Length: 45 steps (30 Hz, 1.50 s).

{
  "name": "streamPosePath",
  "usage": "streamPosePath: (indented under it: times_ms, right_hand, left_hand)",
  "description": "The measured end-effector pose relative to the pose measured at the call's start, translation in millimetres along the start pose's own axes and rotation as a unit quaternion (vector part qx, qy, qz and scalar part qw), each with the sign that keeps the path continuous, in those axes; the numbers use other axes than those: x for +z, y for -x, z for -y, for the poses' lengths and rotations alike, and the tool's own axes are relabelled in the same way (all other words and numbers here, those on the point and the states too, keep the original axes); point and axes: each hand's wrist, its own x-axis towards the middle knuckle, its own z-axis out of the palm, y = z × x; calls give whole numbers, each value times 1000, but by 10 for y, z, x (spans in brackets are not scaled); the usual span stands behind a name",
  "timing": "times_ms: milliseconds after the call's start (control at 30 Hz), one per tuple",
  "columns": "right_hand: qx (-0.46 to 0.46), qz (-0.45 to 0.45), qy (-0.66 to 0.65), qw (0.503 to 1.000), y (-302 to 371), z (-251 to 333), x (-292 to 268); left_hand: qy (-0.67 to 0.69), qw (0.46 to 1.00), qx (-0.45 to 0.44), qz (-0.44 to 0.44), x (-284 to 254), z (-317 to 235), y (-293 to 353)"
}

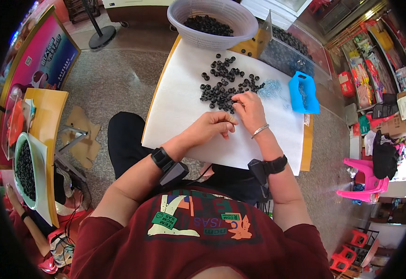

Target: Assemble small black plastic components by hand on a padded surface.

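Small round black pieces [219, 90] lie in a loose pile on a white sheet [175, 116] that covers the table. At the pile's near edge my right hand [250, 109], with a silver bangle on the wrist, has its fingers pinched together, fingertips touching or just above the nearest pieces. Close beside it, my left hand [211, 126] is curled with thumb and fingers together over the sheet. Whatever either hand holds is too small or hidden to make out. Thin, pale-blue or silvery bits [271, 88] are heaped right of the black pile.
A blue open tray [311, 95] with similar pale bits stands at the table's right edge. Behind are a lilac basket [177, 21] and a clear bin [321, 65], both holding black pieces. Further left, a pale basin [36, 200] of black pieces rests on another table [54, 104].
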Motion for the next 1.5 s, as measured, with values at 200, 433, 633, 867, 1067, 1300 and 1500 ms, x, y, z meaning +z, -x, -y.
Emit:
streamPosePath:
  times_ms: [200, 433, 633, 867, 1067, 1300, 1500]
  right_hand:
    - [6, -56, -16, 998, 50, -25, 83]
    - [143, -64, -128, 979, 111, 100, 35]
    - [269, -70, -477, 833, 249, 327, -71]
    - [264, -49, -549, 792, 359, 410, 50]
    - [245, -76, -435, 863, 375, 487, 49]
    - [204, -127, -304, 922, 456, 616, 96]
    - [148, -138, -196, 959, 491, 604, 52]
  left_hand:
    - [61, 997, 6, -35, -42, 57, -41]
    - [74, 997, 3, -32, -70, 61, -44]
    - [165, 977, 61, -122, -20, 37, -48]
    - [100, 987, 32, -125, -2, 27, -52]
    - [94, 986, 56, -125, -33, 84, -61]
    - [102, 986, 74, -109, -46, 97, -82]
    - [63, 990, 74, -105, -53, 109, -76]
